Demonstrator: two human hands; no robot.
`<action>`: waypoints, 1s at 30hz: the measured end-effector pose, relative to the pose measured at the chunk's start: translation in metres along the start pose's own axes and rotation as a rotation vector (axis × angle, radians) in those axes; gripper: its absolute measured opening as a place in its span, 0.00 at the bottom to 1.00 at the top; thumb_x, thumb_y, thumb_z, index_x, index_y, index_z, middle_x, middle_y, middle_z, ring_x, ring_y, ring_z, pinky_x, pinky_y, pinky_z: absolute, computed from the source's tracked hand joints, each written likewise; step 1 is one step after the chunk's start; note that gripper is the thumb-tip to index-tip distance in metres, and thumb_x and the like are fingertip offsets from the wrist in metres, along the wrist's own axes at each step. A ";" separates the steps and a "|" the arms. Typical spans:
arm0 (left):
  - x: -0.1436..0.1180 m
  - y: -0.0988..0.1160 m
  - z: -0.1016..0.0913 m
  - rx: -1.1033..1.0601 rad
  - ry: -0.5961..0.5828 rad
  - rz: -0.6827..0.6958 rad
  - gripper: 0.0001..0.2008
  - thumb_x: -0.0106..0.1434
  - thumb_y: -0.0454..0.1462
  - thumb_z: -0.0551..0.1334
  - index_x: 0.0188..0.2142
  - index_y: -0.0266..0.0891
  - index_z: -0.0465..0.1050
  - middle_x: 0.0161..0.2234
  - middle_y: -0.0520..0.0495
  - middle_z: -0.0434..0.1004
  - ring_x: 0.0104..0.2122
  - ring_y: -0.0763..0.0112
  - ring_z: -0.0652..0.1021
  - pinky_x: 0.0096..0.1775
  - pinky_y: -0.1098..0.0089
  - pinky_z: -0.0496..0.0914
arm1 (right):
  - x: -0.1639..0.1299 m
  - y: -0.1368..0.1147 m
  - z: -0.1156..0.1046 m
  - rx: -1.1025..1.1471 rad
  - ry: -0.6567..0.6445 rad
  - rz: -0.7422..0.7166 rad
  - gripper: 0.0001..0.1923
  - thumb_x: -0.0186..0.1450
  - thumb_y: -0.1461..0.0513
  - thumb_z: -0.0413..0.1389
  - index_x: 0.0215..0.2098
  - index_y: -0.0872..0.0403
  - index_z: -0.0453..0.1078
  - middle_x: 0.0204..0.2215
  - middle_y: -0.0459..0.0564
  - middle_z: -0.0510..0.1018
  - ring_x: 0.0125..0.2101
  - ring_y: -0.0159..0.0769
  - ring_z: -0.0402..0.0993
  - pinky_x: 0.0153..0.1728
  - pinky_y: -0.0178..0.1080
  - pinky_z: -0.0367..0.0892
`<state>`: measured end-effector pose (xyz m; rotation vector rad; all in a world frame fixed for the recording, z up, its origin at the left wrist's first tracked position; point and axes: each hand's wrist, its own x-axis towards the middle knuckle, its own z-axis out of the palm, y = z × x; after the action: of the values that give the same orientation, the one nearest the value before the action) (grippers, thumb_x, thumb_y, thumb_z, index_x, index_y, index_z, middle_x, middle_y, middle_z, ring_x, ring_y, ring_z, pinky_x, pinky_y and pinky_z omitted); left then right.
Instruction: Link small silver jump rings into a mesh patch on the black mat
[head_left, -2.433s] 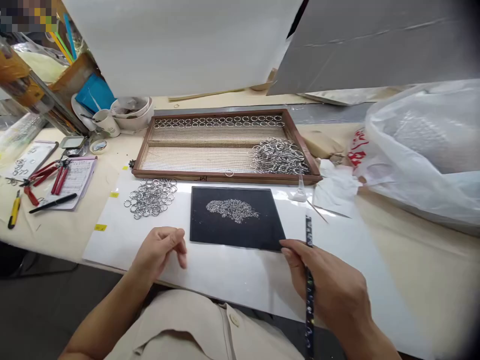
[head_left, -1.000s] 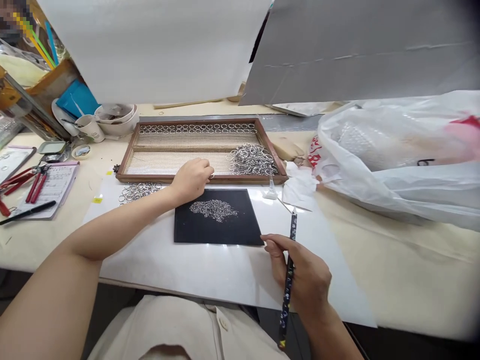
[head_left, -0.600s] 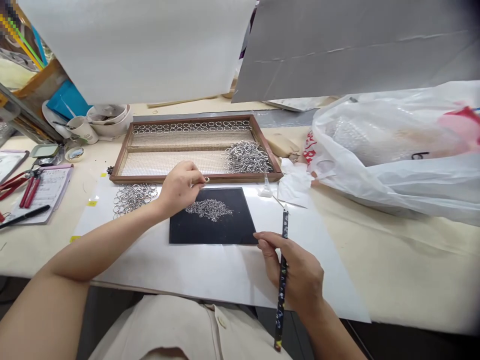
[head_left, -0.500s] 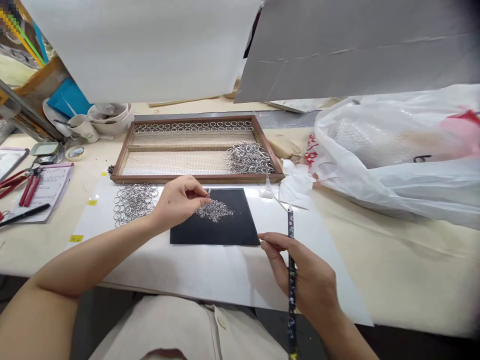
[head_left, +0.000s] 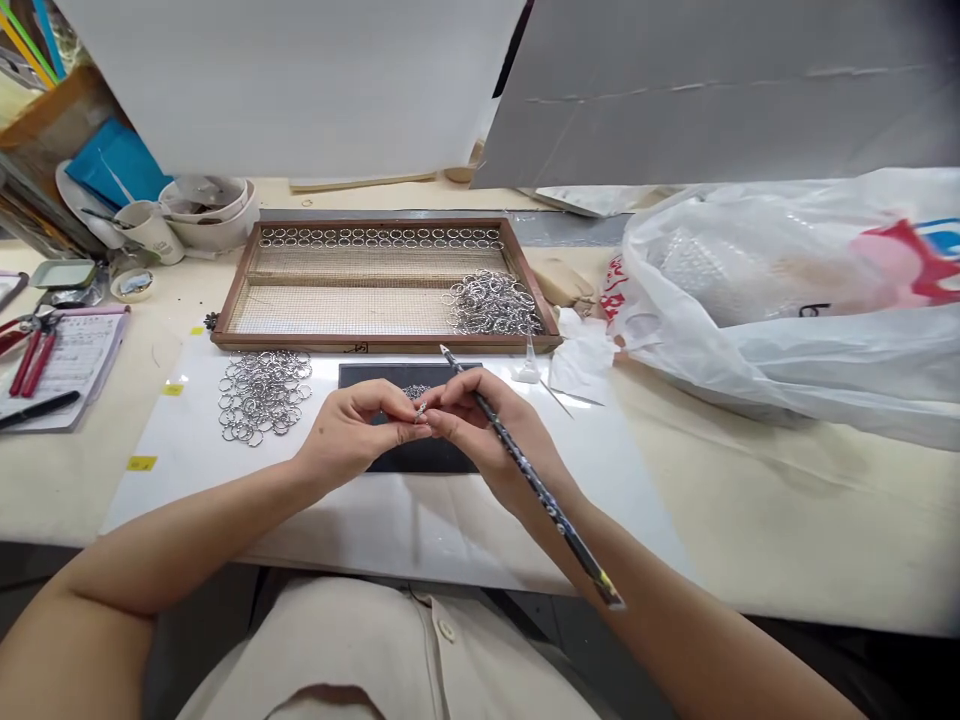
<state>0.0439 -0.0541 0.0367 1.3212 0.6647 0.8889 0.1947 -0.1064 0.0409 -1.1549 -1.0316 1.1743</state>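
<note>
My left hand [head_left: 366,420] is closed, pinching a small silver piece [head_left: 421,412] between thumb and forefinger. My right hand [head_left: 495,430] meets it there, its thumb and fingertip at the same piece, too small to make out fully. Through my right hand runs a dark patterned pencil [head_left: 534,482], its pale tip pointing up and away and its lower end over my forearm. Beneath both hands lies a black mat [head_left: 427,459], and a heap of tiny shiny bits [head_left: 415,391] on it is partly hidden by my fingers.
Silver rings [head_left: 264,395] lie heaped at left on a white sheet [head_left: 315,540]. Behind is a wooden-framed mesh tray [head_left: 337,312] with ringed rows and another ring pile [head_left: 495,303]. A small nozzle bottle [head_left: 527,368], a plastic bag [head_left: 750,300] and red-handled pliers [head_left: 34,360] flank it.
My right hand has left the mat's right corner and moved left to meet my left hand. The pencil has tilted from upright to slanting. The view has shifted slightly.
</note>
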 end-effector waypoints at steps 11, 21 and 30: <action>-0.004 0.002 -0.005 0.155 0.010 0.076 0.05 0.50 0.34 0.70 0.23 0.38 0.75 0.26 0.50 0.74 0.29 0.73 0.73 0.34 0.69 0.68 | 0.001 0.008 0.006 0.084 -0.020 0.017 0.11 0.56 0.63 0.61 0.30 0.52 0.62 0.28 0.43 0.73 0.29 0.29 0.68 0.31 0.35 0.65; -0.010 0.001 -0.005 0.322 -0.138 0.164 0.02 0.55 0.31 0.64 0.27 0.35 0.75 0.28 0.46 0.77 0.30 0.72 0.77 0.34 0.70 0.71 | -0.014 0.003 -0.005 -0.065 -0.024 0.044 0.08 0.57 0.63 0.60 0.30 0.51 0.63 0.29 0.44 0.74 0.30 0.32 0.70 0.32 0.36 0.66; -0.013 -0.013 -0.009 0.647 -0.253 0.128 0.05 0.55 0.28 0.61 0.24 0.35 0.72 0.25 0.50 0.76 0.25 0.78 0.74 0.26 0.77 0.66 | -0.016 0.021 -0.068 -0.019 0.151 0.089 0.16 0.63 0.48 0.54 0.42 0.48 0.71 0.31 0.48 0.82 0.30 0.36 0.79 0.33 0.41 0.72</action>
<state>0.0318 -0.0604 0.0220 2.0358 0.6995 0.6047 0.2569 -0.1297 0.0112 -1.2953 -0.8853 1.1299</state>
